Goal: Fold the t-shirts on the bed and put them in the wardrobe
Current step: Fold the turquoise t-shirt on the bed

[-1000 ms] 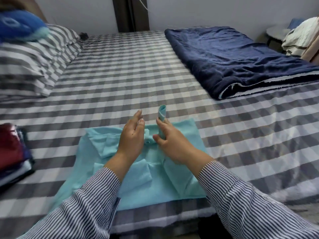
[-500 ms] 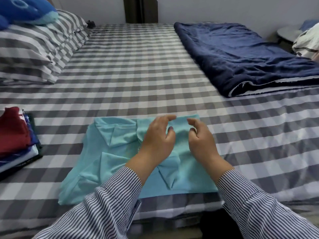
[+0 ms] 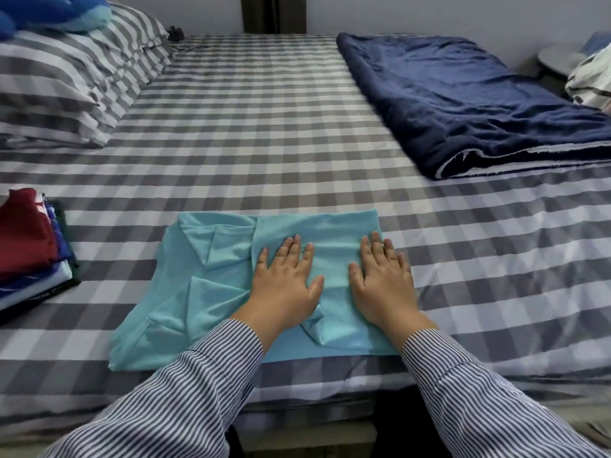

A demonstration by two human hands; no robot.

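Observation:
A light turquoise t-shirt (image 3: 211,292) lies partly folded on the checked bed (image 3: 264,127), near its front edge. Its right part is folded over into a flat panel; sleeve folds show on the left. My left hand (image 3: 284,282) rests flat on the folded panel, fingers spread. My right hand (image 3: 383,279) lies flat beside it on the panel's right side, fingers apart. Neither hand grips the cloth. A stack of folded t-shirts (image 3: 29,252), red on top with blue and white below, sits at the left edge of the bed.
A folded navy blanket (image 3: 469,104) covers the bed's right rear. Striped pillows (image 3: 66,81) with a blue plush toy (image 3: 56,11) lie at the left rear. A small round table (image 3: 555,56) and striped cloth (image 3: 591,77) stand at the far right.
My right hand held a raised edge of the turquoise shirt, then laid it down. Both hands have since flattened onto the folded panel with fingers spread. The view shifted slightly.

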